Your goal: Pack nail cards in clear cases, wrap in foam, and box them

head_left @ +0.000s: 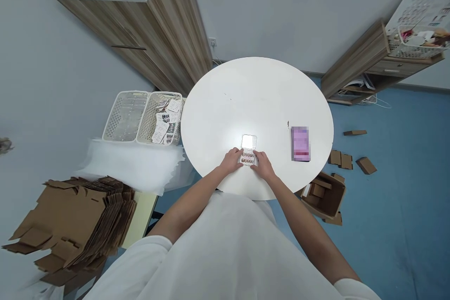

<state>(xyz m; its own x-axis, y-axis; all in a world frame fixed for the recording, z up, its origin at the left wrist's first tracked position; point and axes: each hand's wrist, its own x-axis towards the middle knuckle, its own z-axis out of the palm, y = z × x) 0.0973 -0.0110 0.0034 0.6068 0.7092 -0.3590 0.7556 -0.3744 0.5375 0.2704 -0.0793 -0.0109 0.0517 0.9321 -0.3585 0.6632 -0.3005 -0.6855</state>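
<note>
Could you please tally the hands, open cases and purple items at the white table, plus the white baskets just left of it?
Hands: 2
Open case: 1
Purple item: 1
White baskets: 2
Total: 6

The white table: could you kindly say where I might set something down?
Widest patch: from the open case to the far edge of the white table, dark specks aside. Smaller: between the right hand and purple item. Crowded: around the case, where the left hand also sits.
</note>
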